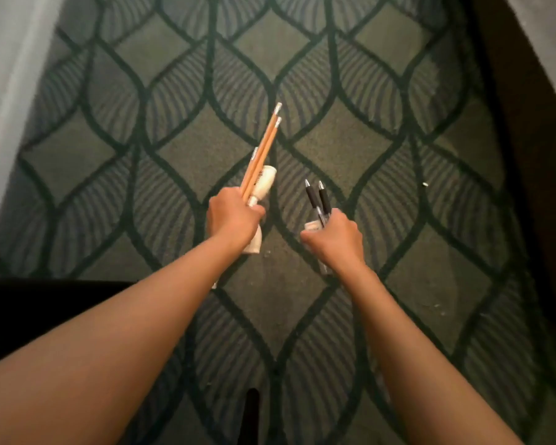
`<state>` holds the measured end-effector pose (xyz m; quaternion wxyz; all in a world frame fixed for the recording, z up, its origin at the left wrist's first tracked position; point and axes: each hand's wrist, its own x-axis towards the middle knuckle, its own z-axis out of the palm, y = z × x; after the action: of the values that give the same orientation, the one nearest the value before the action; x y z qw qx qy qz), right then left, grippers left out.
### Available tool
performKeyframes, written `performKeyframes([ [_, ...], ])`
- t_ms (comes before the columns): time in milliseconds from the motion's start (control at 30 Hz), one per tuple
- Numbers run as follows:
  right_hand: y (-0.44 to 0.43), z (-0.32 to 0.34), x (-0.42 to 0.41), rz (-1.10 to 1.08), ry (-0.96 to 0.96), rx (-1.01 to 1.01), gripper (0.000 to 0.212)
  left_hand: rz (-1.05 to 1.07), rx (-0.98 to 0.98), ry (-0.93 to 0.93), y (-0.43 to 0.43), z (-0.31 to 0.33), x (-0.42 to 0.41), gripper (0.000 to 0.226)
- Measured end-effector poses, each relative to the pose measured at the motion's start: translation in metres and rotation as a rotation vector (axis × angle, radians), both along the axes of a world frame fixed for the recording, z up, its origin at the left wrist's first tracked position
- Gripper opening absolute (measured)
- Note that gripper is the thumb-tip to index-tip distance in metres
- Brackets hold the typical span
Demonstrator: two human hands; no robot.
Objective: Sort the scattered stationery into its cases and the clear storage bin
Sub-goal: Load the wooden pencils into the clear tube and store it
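— Pencils (263, 148), where?
— Bunched in the left hand (231, 220), above the rug (398, 194); orange shafts slanting up and to the right, pale ends uppermost; fingers curled tight round the lower ends.
— Anything else in that fist?
— White bottle (264, 184), pressed against the pencils; rounded end poking out above the knuckles, other end showing below the wrist; label too blurred to read.
— And the pens (318, 195)?
— Just right of the pencils, held over the same rug; two of them, black grips and tips pointing up, clear barrels running down into the right hand (334, 240); fingers folded round them, thumb clamped on a small pale thing (312, 225), hard to tell what.
— Hands touching?
— No; apart, a strip of rug showing between them.
— Round the rug?
— Pale specks scattered on its right part; dark floor (527, 130) along its right edge; grey surface (0, 91) along its left.
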<state>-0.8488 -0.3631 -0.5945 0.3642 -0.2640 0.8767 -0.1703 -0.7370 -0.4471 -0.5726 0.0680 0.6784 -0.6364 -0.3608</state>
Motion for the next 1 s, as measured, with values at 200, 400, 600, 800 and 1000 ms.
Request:
performKeyframes([
  [200, -0.017, 0.137, 0.018, 0.093, 0.019, -0.194, 0.033, 0.235, -0.058, 0.146, 0.004, 0.125, 0.029, 0.035],
  [400, 0.0, 0.286, 0.035, 0.191, 0.073, -0.408, 0.029, 0.469, -0.124, 0.386, 0.028, 0.265, 0.047, 0.032],
  [600, 0.033, 0.401, 0.057, 0.258, 0.104, -0.564, 0.033, 0.488, -0.202, 0.616, 0.07, 0.391, 0.067, 0.027],
  [800, 0.058, 0.482, 0.112, 0.353, 0.082, -0.659, 0.026, 0.508, -0.294, 0.742, 0.108, 0.48, 0.122, 0.031],
  [1000, 0.068, 0.532, 0.233, 0.58, -0.046, -0.746, 0.028, 0.634, -0.414, 0.694, 0.142, 0.537, 0.247, 0.043],
])
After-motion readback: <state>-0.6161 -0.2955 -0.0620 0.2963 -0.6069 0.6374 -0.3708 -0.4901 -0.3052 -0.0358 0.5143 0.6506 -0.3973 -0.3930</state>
